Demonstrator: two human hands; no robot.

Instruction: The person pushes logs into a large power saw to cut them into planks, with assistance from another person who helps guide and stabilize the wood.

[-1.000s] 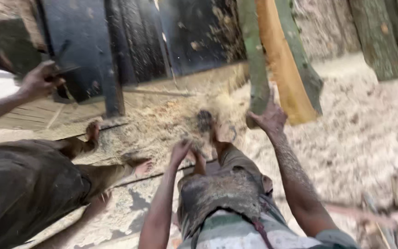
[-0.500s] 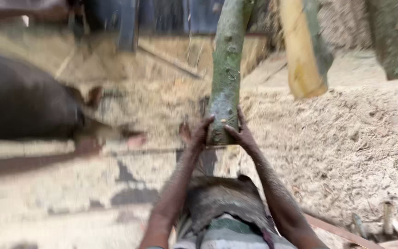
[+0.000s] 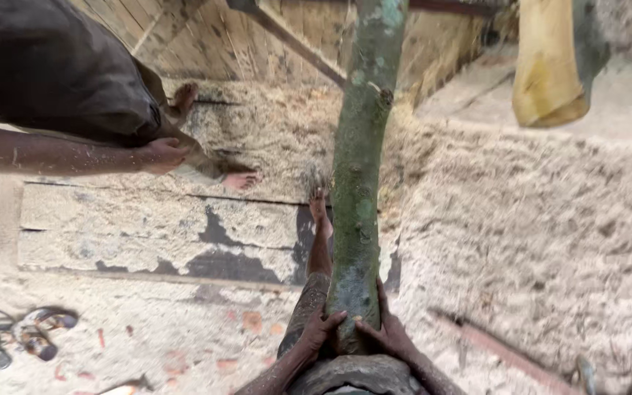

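I hold the near end of a long green, moss-mottled log [image 3: 357, 168] that runs from my lap up and away to the top of the view. My left hand [image 3: 321, 328] wraps its left side and my right hand [image 3: 385, 333] grips its right side, both at the log's lower end. My bare foot [image 3: 319, 207] shows just left of the log, on a sawdust-covered floor.
Another person in dark clothes stands at upper left, a hand [image 3: 161, 155] hanging and a bare foot [image 3: 241, 179] on the planks. A yellow split timber [image 3: 548, 69] hangs at upper right. Sandals [image 3: 20, 338] lie at lower left. A deep sawdust heap [image 3: 550, 219] fills the right.
I took hold of the green log with both hands and drew it closer and lower toward me. The view has tilted down and the other person has shifted to upper left.
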